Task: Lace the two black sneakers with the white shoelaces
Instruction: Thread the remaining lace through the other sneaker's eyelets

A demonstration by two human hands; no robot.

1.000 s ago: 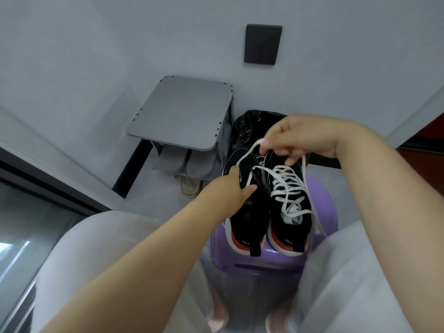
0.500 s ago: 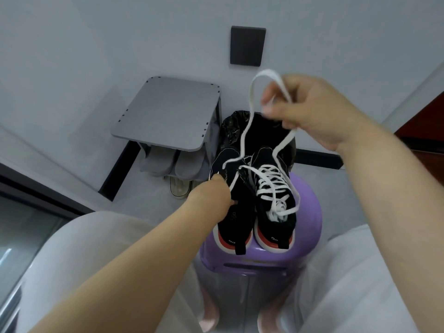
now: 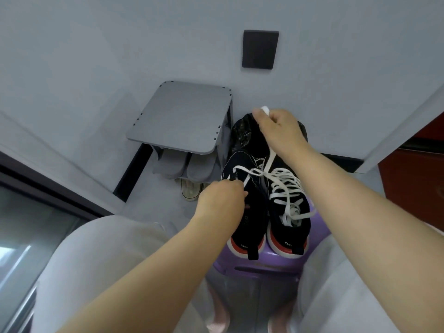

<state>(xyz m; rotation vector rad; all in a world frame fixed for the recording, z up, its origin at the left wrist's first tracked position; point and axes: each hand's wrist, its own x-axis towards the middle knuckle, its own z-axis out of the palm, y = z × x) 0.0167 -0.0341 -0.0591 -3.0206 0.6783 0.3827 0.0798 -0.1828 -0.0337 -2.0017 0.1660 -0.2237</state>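
- Looking down from the head camera, the only view there is: two black sneakers sit side by side on a purple stool (image 3: 319, 236) between the person's knees, toes pointing away toward the wall.
- The right sneaker (image 3: 292, 227) looks pretty much laced, white lace criss-crossing up its front with the loose ends flopped over the tongue. Can't tell if it's tied off or just threaded.
- The left sneaker (image 3: 249, 212) is the one being worked on. Only a short bit of white shoelace (image 3: 242, 169) shows near its toe end, and the rest of the upper is bare black, so most of the eyelets there seem to be waiting.
- The left hand (image 3: 222, 200) rests on that sneaker with fingers curled down onto the lace end by the eyelets. It looks like a pinch, but the fingertips are hidden under the knuckles, so the exact grip can't be made out.
- The right hand (image 3: 280, 133) is lifted past the toes with fingers closed around the other end of the lace; a white tip pokes out above the fist and the strand runs down from the hand to the shoes.
- Rough guess on progress: about half done. One shoe laced, the other just started, with threading and evening out of the ends left.
- Behind it all there's a grey shoe rack (image 3: 182, 121) holding slippers and a black bag (image 3: 242, 133) against the wall.
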